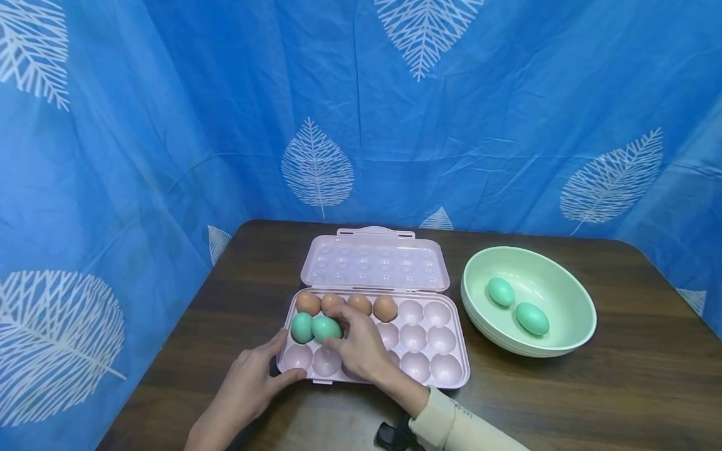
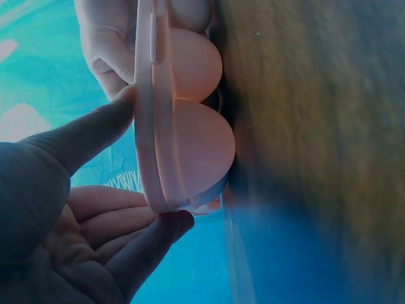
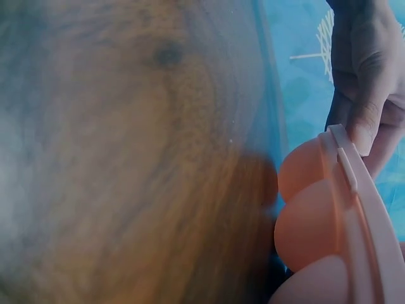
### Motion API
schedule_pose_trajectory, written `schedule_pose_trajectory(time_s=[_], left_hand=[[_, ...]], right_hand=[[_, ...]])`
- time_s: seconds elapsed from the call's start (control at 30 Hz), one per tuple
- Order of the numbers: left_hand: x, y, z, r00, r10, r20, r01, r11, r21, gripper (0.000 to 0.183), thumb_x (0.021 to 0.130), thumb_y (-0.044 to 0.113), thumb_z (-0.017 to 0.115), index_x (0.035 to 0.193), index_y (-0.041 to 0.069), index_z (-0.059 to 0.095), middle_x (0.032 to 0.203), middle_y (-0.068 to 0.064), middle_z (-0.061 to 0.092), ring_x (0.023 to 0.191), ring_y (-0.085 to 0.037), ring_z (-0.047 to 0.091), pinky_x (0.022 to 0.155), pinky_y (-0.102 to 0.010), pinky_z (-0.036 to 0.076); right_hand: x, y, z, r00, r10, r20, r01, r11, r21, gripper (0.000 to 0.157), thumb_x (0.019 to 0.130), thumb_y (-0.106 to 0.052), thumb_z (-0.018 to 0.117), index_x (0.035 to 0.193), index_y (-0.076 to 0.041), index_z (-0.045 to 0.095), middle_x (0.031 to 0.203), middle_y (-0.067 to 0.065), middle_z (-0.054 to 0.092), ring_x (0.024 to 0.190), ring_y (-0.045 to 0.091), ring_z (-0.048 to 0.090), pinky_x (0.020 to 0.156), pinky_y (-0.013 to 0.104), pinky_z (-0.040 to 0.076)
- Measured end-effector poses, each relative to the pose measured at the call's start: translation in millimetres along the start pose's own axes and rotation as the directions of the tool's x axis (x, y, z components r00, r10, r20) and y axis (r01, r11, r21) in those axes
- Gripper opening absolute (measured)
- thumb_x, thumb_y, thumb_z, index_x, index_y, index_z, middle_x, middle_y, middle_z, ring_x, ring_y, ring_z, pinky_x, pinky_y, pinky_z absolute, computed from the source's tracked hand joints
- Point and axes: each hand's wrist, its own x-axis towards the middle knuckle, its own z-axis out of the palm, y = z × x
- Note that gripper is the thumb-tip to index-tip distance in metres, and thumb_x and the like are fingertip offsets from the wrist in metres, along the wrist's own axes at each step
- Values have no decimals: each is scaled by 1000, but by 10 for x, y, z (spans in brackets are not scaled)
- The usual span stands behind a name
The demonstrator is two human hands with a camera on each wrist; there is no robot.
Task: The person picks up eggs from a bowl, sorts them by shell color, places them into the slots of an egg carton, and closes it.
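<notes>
My left hand (image 1: 248,379) grips the front left corner of a pink egg tray (image 1: 461,357). In the left wrist view the thumb presses the tray's front rim (image 2: 147,126) and the fingertips touch its side. Over the middle row, my right hand (image 1: 361,344) pinches a green egg (image 1: 326,328) at the second cup from the left. Another green egg (image 1: 301,327) sits in the first cup of that row. Several brown eggs (image 1: 385,308) fill the left part of the back row. The right hand covers some cups, and its fingertips are not visible in the right wrist view.
The tray's lid (image 1: 375,263) lies folded back behind it. To the right stands a light green bowl (image 1: 558,282) with two green eggs (image 1: 532,319) inside. A dark wooden table (image 1: 632,351) carries everything, with a blue leaf-patterned cloth (image 1: 479,125) behind it.
</notes>
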Motion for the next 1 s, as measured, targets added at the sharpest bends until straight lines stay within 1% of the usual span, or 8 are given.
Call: schedule_pose_trajectory(time_s=[0.13, 0.3, 0.47, 0.6, 0.73, 0.87, 1.0], left_hand=[[-3, 0, -2, 1000, -1, -3, 1, 1000, 3, 78, 81, 34, 81, 138, -9, 50, 139, -24, 52, 124, -38, 54, 100, -53, 44], [-5, 1, -4, 1000, -3, -2, 3, 1000, 4, 78, 81, 34, 81, 139, -9, 49, 139, -24, 52, 124, -38, 54, 100, -53, 45], [-1, 1, 0, 1000, -1, -2, 1, 1000, 6, 79, 81, 33, 81, 139, -9, 49, 138, -24, 52, 124, -37, 54, 99, -52, 45], [4, 7, -2, 1000, -13, 8, 13, 1000, 8, 80, 81, 36, 81, 139, -8, 49, 139, -24, 52, 124, -38, 54, 99, -53, 45], [7, 10, -4, 1000, -21, 17, 21, 1000, 8, 81, 81, 37, 81, 140, -8, 49, 139, -24, 51, 125, -38, 54, 99, -53, 45], [7, 8, -3, 1000, -13, 9, 13, 1000, 7, 80, 81, 36, 81, 139, -8, 49, 139, -25, 52, 124, -38, 54, 99, -53, 45], [-2, -1, 0, 1000, -3, -3, 3, 1000, 11, 79, 80, 36, 81, 138, -9, 50, 138, -25, 52, 123, -38, 55, 99, -53, 45]], right_hand=[[0, -2, -8, 1000, -13, 22, 14, 999, -32, 45, 73, 8, 76, 116, 1, 63, 108, 8, 69, 101, 18, 64, 92, 35, 51], [-1, -9, -13, 999, -23, 24, 24, 997, -69, 49, 72, 6, 76, 119, 0, 62, 109, 9, 69, 102, 19, 64, 93, 36, 51], [-9, -20, -18, 1000, -15, 14, 16, 997, -77, 49, 73, 5, 76, 119, 0, 62, 108, 9, 69, 101, 20, 64, 93, 37, 50], [-13, -22, -27, 1000, 6, -2, -6, 997, -81, 47, 75, 3, 76, 120, 1, 62, 108, 9, 69, 103, 21, 64, 95, 38, 50], [-19, -24, -46, 1000, 15, -18, -16, 996, -86, 45, 77, 3, 76, 119, 1, 62, 103, 7, 68, 100, 22, 64, 94, 39, 50], [-25, -16, -81, 1000, 8, -26, -10, 997, -82, 43, 76, 5, 74, 117, 1, 63, 100, 6, 67, 97, 22, 64, 91, 38, 51], [-40, -2, -147, 999, 12, -33, -14, 998, -55, 42, 76, 4, 73, 117, 1, 63, 101, 9, 67, 97, 23, 64, 90, 37, 52]])
